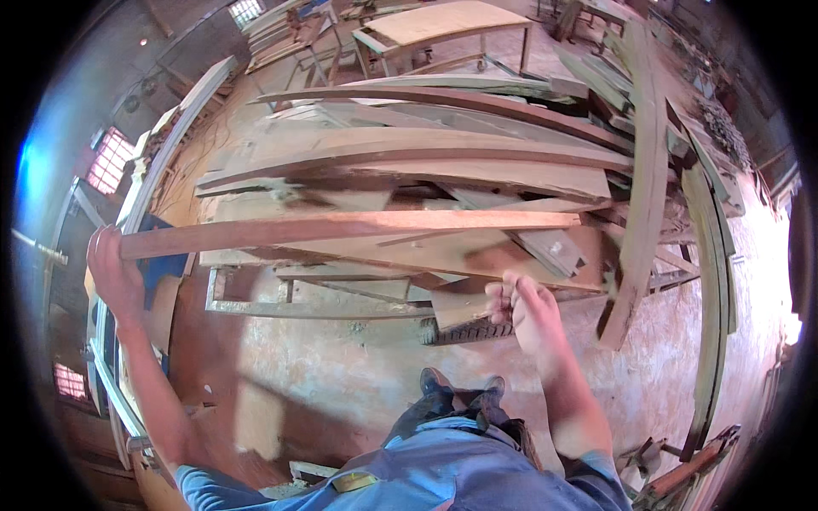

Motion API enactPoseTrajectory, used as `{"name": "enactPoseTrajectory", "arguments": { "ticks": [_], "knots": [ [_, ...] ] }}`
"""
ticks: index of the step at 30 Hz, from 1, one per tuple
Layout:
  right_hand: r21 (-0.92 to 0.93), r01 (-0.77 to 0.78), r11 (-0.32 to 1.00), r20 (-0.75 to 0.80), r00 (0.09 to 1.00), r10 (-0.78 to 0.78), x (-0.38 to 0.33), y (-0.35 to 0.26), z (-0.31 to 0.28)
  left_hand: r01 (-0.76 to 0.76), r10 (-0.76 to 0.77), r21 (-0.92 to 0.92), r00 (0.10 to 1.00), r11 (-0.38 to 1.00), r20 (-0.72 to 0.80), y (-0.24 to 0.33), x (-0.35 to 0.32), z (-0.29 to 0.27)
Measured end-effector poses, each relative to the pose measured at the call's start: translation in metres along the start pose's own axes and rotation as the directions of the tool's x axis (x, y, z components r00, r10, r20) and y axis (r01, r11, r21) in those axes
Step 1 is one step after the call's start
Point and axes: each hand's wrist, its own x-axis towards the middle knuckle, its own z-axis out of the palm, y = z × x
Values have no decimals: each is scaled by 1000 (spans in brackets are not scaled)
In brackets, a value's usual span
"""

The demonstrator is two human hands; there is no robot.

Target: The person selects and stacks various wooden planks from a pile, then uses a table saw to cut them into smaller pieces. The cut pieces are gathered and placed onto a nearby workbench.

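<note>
A long reddish-brown wooden plank [341, 228] lies across the view from left to right, above a pile of boards. My left hand [112, 272] is closed round its left end, with the fingers over the top edge. The far right end of the plank meets the boards near an upright beam [643, 187]. My right hand [524, 308] is below the plank and apart from it, with its fingers curled in and nothing showing in them. Just behind that hand runs the edge of a thin board [426, 266].
Curved-looking boards [409, 156] are stacked on a low frame [315, 311] before me. More long beams [711, 298] lean at the right. A table [452, 24] stands at the back. A dark ridged strip [469, 332] lies on the floor near my shoes.
</note>
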Motion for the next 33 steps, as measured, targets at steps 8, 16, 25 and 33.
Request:
{"name": "enactPoseTrajectory", "arguments": {
  "ticks": [8, 16, 25, 33],
  "knots": [
    [439, -79, 895, 97, 994, 40, 48, 10, 85, 115, -120, 46, 985, 992, 122, -18, -100, -13],
    [475, -218, 852, 261, 960, 100, 33, 47, 96, 473, -455, 20, 835, 881, 309, 14, -241, -54],
    [304, -220, 927, 485, 873, 49, 28, 39, 83, 631, -416, -5, 516, 775, 749, 181, -323, -170],
    [108, -298, 948, 447, 867, 222, 22, 54, 61, 769, -459, 138, 218, 624, 861, 333, -361, -285]
  ]
}}
